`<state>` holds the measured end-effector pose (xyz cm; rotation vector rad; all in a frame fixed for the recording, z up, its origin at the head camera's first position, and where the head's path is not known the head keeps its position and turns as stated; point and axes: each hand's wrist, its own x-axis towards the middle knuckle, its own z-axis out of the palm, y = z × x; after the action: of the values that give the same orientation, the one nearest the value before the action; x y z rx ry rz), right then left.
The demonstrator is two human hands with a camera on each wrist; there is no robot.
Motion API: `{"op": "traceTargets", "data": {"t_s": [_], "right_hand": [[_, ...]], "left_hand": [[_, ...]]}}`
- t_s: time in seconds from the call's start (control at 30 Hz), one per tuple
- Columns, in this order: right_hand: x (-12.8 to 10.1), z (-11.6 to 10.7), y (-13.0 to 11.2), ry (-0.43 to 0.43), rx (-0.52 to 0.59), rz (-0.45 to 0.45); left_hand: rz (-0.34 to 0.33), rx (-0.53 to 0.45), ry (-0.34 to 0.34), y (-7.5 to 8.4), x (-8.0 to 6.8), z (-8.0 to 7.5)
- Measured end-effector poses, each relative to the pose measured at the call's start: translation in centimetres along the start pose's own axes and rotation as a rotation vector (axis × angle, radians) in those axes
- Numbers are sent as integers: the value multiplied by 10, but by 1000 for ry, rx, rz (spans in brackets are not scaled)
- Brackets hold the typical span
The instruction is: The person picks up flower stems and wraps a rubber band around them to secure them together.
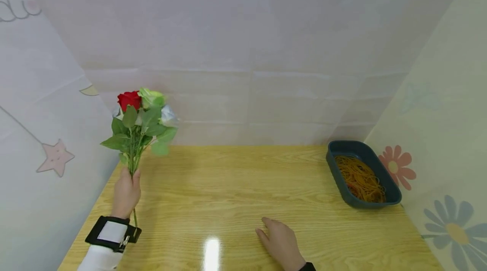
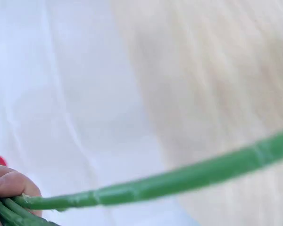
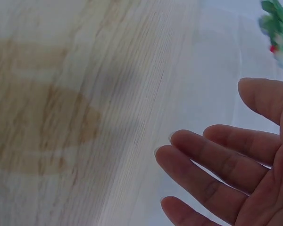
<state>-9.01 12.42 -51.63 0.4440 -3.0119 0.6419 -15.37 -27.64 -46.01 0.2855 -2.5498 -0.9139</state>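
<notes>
My left hand grips a bouquet by its stems on the left side, with the blooms up and away from me. Among the blooms are a red rose, a green one and a pale blue-white one, above broad green leaves. In the left wrist view one long green stem runs out past the curled fingers. My right hand is at the front middle, over the table, its fingers loosely spread and holding nothing; the right wrist view shows its palm side.
A dark blue tray stands at the right rear of the wooden table, with a heap of orange-brown rubber bands in it. White and pale cloth walls with printed flowers and a star close off the back and sides.
</notes>
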Motion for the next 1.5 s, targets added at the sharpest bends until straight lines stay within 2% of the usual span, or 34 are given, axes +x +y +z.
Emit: {"op": "traceTargets", "data": {"t_s": [0.13, 0.23, 0.37, 0.47, 0.6, 0.67, 0.77, 0.87, 1.13, 1.37, 1.5], "right_hand": [[-1, 0, -1, 0, 2, -4], [-1, -2, -2, 6, 6, -4], [-2, -3, -3, 14, 13, -3], [-1, -4, -3, 15, 17, -10], [-1, -4, -4, 21, 25, -20], [-1, -5, -4, 27, 29, -25], [0, -6, -4, 48, 32, -29], [0, -9, -6, 72, 23, -21], [2, -18, -12, 110, 24, -3], [1, -16, -18, 142, 157, -131], [0, -17, -25, 164, 213, -216]], "left_hand": [[98, -96, 102, 38, -3, -3], [168, -176, 170, 60, -6, -2], [206, -346, 226, 83, -12, 4], [248, -521, 259, 99, -16, 10], [365, -782, 294, 117, -21, 19], [419, -932, 284, 124, -24, 23], [462, -1073, 258, 135, -30, 26], [429, -1141, 217, 145, -37, 28], [386, -1109, 84, 162, -60, 42], [230, -1103, -58, 177, -89, 61], [173, -1116, -136, 183, -102, 72]]}}
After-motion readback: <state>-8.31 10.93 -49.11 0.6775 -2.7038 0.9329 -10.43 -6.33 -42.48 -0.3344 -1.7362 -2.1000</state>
